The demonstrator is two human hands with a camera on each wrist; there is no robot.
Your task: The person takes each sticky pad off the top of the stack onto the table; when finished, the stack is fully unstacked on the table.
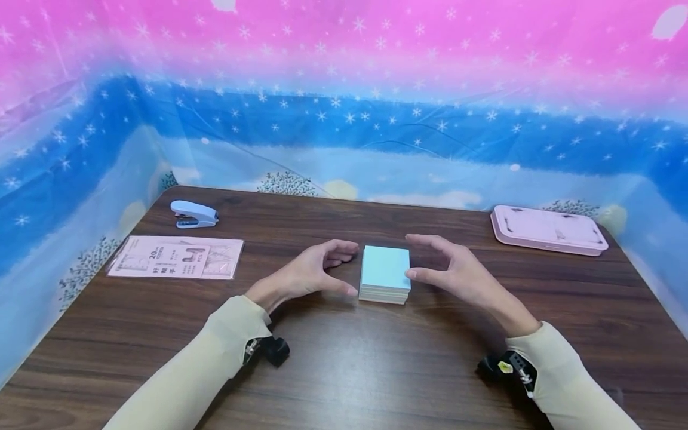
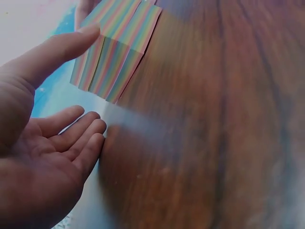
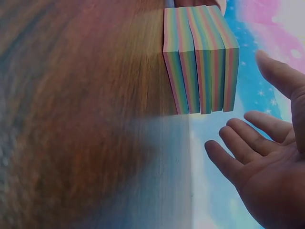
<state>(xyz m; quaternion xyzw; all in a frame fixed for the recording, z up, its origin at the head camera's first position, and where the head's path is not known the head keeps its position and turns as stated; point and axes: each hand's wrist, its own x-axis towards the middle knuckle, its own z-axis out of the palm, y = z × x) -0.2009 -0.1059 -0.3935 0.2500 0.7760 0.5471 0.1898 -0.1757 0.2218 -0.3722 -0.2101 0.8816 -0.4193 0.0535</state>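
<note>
A squared stack of sticky note pads [image 1: 385,267] sits at the middle of the table, light blue on top. Its sides show rainbow stripes, and seams between several pads run across them in both wrist views. To its left is my left hand [image 1: 312,272], fingers loosely bent and spread from the thumb, whose tip is right at the near left corner. On the other side my right hand [image 1: 459,269] faces it with relaxed fingers, the thumb tip at the right edge. Neither palm has anything in it in the left wrist or right wrist view.
At the left lies a pink printed packet [image 1: 177,258] in clear wrapping, with a light blue stapler [image 1: 193,214] behind it. A pink flat case [image 1: 549,230] rests at the back right. Patterned cloth [image 1: 344,119] hangs behind the brown wooden table [image 1: 344,364].
</note>
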